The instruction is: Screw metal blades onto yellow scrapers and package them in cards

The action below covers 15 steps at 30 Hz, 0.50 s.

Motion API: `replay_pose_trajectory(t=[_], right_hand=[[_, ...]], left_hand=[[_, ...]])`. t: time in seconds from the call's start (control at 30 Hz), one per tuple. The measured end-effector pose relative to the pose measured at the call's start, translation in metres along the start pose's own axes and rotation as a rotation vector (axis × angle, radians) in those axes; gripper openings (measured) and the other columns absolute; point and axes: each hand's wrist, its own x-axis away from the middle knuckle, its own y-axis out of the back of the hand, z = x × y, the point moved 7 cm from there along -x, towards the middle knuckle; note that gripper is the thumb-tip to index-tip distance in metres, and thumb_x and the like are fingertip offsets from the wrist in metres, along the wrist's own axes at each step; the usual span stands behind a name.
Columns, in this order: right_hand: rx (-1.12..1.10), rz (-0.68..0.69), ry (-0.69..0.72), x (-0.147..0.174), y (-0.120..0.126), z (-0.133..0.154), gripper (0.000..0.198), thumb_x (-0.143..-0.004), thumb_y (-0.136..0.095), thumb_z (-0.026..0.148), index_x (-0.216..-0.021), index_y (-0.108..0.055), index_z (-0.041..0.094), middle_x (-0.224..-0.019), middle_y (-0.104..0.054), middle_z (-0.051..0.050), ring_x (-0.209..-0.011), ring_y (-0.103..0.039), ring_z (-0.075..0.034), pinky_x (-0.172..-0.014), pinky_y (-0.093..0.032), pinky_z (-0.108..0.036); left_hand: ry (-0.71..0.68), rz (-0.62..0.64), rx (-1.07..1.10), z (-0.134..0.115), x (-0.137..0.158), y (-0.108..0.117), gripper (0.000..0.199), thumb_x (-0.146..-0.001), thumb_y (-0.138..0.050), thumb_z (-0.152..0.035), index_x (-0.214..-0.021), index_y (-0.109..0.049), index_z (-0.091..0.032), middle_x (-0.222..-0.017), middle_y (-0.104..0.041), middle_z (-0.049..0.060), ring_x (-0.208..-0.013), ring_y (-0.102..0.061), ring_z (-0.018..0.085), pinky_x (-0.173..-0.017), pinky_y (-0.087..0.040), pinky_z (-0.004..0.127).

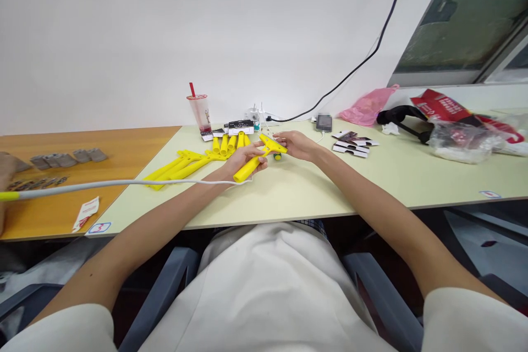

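Note:
My left hand (246,158) is closed around a yellow T-shaped scraper (270,146), its thick handle pointing down toward me. At the scraper's wide head, the fingers of my right hand (297,144) are bent around the far end; any small part between them is too small to make out. A small green and yellow round item (278,157) sits on the table just below the head. Left of my hands lies a pile of yellow scrapers (181,166), and several more stick out by the black-and-white cards (239,127).
A plastic cup with a red straw (200,113) stands behind the pile. Folded cards (351,144) and a small dark-screened device (324,122) lie to the right, then a pink bag (369,107) and clear plastic (466,143). A pale cable (124,183) crosses in front on the left.

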Motion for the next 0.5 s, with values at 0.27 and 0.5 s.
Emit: replay_pose_trajectory(t=[0.27, 0.5], right_hand=[[-0.210, -0.186, -0.088, -0.007, 0.017, -0.013, 0.048, -0.076, -0.056, -0.020, -0.110, -0.071, 0.011, -0.115, -0.076, -0.017, -0.108, -0.079, -0.018, -0.088, -0.069, -0.021], [-0.206, -0.237, 0.029, -0.006, 0.021, -0.009, 0.023, -0.091, -0.077, -0.007, -0.097, -0.072, 0.014, -0.107, -0.084, -0.016, -0.105, -0.084, -0.018, -0.094, -0.072, -0.021]], left_hand=[[-0.085, -0.083, 0.075, -0.007, 0.000, 0.005, 0.054, -0.085, -0.064, 0.003, -0.134, -0.060, -0.019, -0.122, -0.079, 0.013, -0.057, -0.056, 0.005, -0.065, -0.061, 0.019], [-0.128, -0.126, 0.095, -0.014, 0.001, 0.007, 0.052, -0.082, -0.068, 0.001, -0.129, -0.060, -0.019, -0.128, -0.079, 0.013, -0.058, -0.054, 0.003, -0.066, -0.061, 0.018]])
